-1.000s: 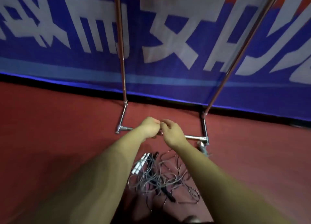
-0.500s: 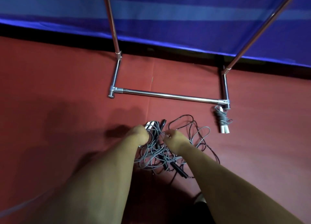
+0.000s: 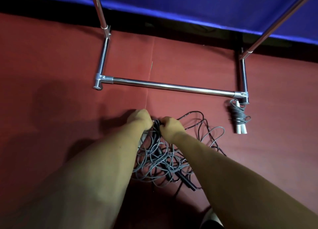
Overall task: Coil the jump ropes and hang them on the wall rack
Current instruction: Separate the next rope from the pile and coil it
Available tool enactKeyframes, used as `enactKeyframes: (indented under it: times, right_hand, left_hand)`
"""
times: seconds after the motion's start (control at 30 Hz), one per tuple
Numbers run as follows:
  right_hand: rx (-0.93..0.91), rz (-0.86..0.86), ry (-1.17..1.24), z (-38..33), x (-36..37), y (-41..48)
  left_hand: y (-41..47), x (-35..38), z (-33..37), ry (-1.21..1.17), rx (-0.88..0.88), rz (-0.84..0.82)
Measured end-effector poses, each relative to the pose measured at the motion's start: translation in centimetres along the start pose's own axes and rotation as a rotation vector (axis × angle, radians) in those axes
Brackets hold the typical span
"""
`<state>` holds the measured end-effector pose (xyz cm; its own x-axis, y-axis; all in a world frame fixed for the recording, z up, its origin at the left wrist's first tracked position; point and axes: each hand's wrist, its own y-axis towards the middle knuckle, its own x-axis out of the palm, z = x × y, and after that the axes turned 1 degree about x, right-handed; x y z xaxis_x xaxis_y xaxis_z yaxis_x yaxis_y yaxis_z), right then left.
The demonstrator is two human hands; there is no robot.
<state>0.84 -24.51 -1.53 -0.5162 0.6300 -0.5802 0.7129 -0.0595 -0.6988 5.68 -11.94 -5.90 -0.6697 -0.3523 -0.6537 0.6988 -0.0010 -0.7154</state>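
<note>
A tangled heap of grey and black jump ropes [image 3: 160, 161] lies on the red floor in front of me, with black handles [image 3: 186, 181] sticking out at its near side. My left hand [image 3: 140, 119] and my right hand [image 3: 169, 127] sit side by side at the far end of the heap, fingers curled into the cords there. A white handle shows just under my left wrist. One grey rope with white handles [image 3: 239, 118] lies wound up beside the rack's right foot. The chrome rack [image 3: 172, 86] stands ahead; only its base bar and lower posts show.
A blue banner [image 3: 206, 6] hangs behind the rack, above a black strip along the floor edge. Red floor [image 3: 51, 73] stretches to the left and right of the heap. Loose loops of black cord [image 3: 204, 125] spread to the right of my right hand.
My view has dropped from the banner to the floor. Both hands came down from in front of the rack's base bar to the rope heap and closed on its cords.
</note>
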Motion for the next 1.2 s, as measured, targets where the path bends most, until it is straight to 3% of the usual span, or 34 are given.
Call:
enactKeyframes:
  times: [0.17,0.3,0.43,0.53,0.77,0.93,1.07,1.2]
  right_hand:
    - [0.056,-0.042,-0.032,0.6,2.1,2.6]
    - [0.071,0.032,0.051,1.3,3.3,3.1]
    - [-0.027,0.201,0.144,0.8,1.6,1.6]
    - [-0.154,0.27,0.224,-0.7,-1.9,-1.1]
    - [-0.422,0.41,0.362,-5.8,-12.8,-10.9]
    - [-0.569,0.534,0.373,-9.5,-19.3,-20.4]
    - [-0.542,0.554,0.249,-10.6,-22.2,-26.6]
    - [-0.411,0.428,0.056,-9.2,-21.6,-29.8]
  left_hand:
    - [0.3,1.1,0.2,0.015,-0.007,0.019]
    - [0.5,1.4,-0.7,-0.172,0.054,-0.032]
    - [-1.2,-0.5,0.0,-0.41,0.099,-0.04]
    - [-4.1,-4.7,2.3,-0.443,0.162,0.007]
    - [-15.2,-15.4,5.8,-0.483,0.299,0.058]
    - [-25.7,-20.1,8.2,-0.712,0.436,0.123]
    - [-34.0,-21.9,9.5,-0.792,0.586,0.12]
    - [-39.8,-21.2,9.0,-0.808,0.653,0.092]
